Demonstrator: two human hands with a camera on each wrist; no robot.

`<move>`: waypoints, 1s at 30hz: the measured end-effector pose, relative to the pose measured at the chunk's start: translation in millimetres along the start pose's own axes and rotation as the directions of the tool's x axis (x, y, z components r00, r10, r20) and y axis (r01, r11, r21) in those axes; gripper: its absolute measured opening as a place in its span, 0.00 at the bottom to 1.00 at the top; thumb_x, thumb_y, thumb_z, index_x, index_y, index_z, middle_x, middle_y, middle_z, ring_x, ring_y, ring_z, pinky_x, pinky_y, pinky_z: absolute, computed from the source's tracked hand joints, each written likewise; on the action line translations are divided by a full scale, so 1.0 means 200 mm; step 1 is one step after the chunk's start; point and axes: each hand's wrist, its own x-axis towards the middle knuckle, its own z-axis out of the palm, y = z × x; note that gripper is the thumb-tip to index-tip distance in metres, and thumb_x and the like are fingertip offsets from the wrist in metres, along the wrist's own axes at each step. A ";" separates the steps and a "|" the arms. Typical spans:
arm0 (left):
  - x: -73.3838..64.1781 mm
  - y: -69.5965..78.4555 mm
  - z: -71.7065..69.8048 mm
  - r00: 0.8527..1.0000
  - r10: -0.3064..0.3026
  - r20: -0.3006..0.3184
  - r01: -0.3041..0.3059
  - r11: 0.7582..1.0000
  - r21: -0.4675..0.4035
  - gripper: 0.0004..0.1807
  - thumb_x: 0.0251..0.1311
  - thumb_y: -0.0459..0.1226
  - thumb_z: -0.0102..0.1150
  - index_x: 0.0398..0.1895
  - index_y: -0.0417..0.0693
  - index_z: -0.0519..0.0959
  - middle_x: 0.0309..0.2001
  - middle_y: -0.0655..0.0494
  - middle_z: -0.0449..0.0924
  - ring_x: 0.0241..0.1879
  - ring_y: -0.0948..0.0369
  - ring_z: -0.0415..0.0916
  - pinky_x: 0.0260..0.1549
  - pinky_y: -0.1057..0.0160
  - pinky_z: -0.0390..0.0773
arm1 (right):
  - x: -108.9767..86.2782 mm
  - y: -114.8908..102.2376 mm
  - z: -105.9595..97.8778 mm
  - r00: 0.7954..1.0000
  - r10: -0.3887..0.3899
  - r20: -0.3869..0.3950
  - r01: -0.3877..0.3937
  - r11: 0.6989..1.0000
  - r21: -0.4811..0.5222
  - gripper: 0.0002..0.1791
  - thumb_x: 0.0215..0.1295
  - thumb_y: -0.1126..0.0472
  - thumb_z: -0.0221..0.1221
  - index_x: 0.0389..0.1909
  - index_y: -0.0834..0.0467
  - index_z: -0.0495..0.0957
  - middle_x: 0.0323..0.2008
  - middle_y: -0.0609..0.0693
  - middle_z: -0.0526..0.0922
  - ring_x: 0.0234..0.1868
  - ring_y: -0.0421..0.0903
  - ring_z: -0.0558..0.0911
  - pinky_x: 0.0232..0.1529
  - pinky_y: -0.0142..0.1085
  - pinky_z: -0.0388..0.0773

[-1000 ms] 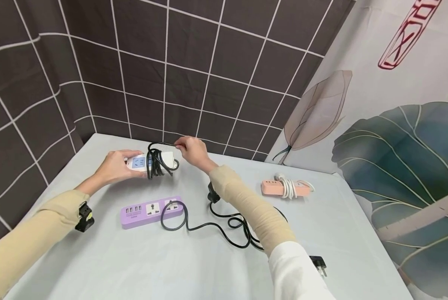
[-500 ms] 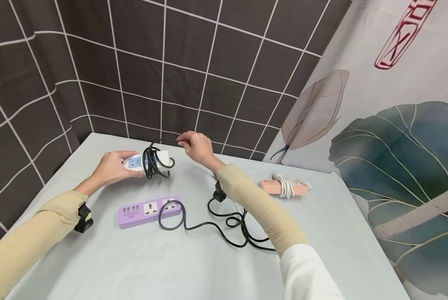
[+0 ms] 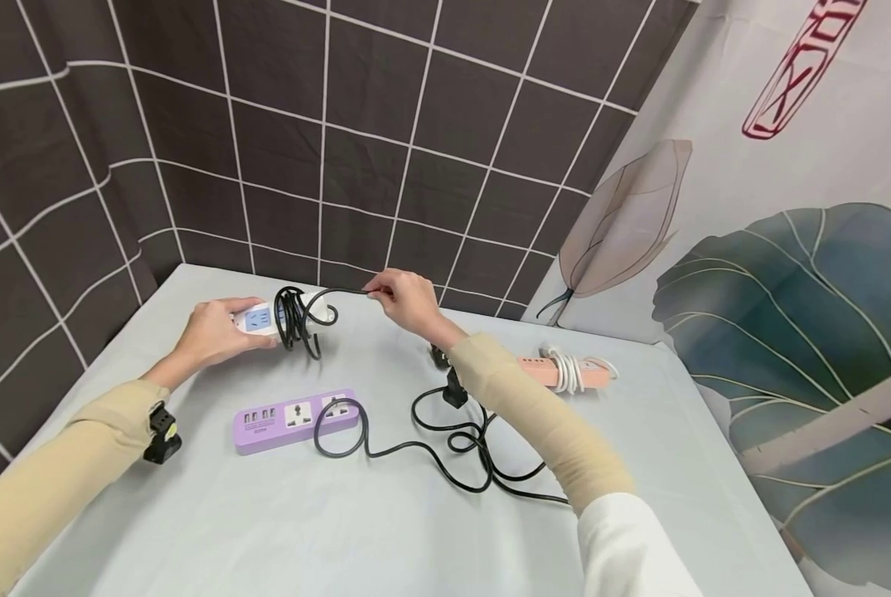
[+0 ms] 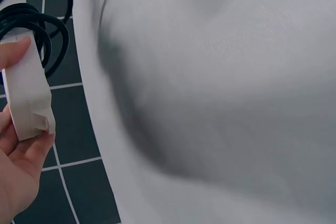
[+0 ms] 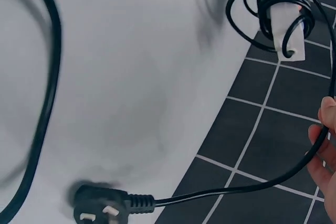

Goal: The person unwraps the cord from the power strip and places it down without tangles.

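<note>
In the head view, my left hand (image 3: 217, 332) grips the near end of a white power strip (image 3: 257, 319) with blue socket faces, held up near the table's back edge. Several loops of black cord (image 3: 290, 319) are wound around the strip's far half. My right hand (image 3: 409, 303) pinches that cord to the right of the strip, a stretch running between them. From the right hand the cord leads to a black plug (image 5: 102, 205), seen in the right wrist view. The left wrist view shows fingers and thumb around the white strip (image 4: 29, 90).
A purple power strip (image 3: 269, 424) lies on the pale table (image 3: 303, 531), its black cord (image 3: 415, 448) looping rightward beneath my right forearm. An orange power strip (image 3: 594, 375) wrapped in white cord (image 3: 567, 371) lies at right. Dark checked cloth (image 3: 281, 149) hangs behind.
My right hand rose slightly, then lowered and moved right, drawing out the stretch of cord. The plug shifted right with it. My left hand and the white strip moved slightly left.
</note>
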 end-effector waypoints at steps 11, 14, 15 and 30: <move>-0.01 -0.02 -0.03 0.999 -0.031 -0.031 0.031 0.999 -0.015 0.41 0.36 0.45 0.77 0.58 0.36 0.76 0.41 0.33 0.82 0.35 0.49 0.73 0.32 0.62 0.64 | -0.07 0.06 0.03 0.994 -0.107 0.014 0.108 0.986 -0.125 0.06 0.64 0.58 0.61 0.37 0.48 0.86 0.36 0.41 0.86 0.34 0.37 0.83 0.29 0.30 0.76; -0.01 -0.02 -0.04 0.999 -0.037 -0.034 0.036 0.999 -0.015 0.41 0.36 0.45 0.77 0.57 0.37 0.76 0.40 0.33 0.82 0.34 0.50 0.73 0.31 0.63 0.64 | -0.09 0.08 0.04 0.993 -0.108 0.038 0.113 0.982 -0.150 0.06 0.64 0.57 0.61 0.37 0.48 0.86 0.37 0.40 0.86 0.36 0.37 0.83 0.28 0.31 0.76; -0.02 -0.02 -0.04 0.999 -0.039 -0.034 0.038 0.999 -0.014 0.41 0.36 0.45 0.77 0.57 0.37 0.76 0.41 0.33 0.82 0.34 0.50 0.73 0.31 0.63 0.64 | -0.09 0.08 0.05 0.993 -0.109 0.045 0.115 0.981 -0.157 0.06 0.64 0.57 0.61 0.37 0.47 0.86 0.37 0.40 0.86 0.36 0.36 0.83 0.28 0.31 0.76; -0.02 -0.02 -0.04 0.999 -0.039 -0.023 0.039 0.999 -0.024 0.41 0.37 0.45 0.77 0.58 0.37 0.76 0.42 0.33 0.82 0.36 0.49 0.73 0.32 0.62 0.64 | -0.16 0.19 0.12 0.982 -0.121 0.143 0.161 0.933 -0.321 0.07 0.60 0.61 0.64 0.37 0.47 0.87 0.38 0.39 0.87 0.42 0.40 0.82 0.33 0.32 0.79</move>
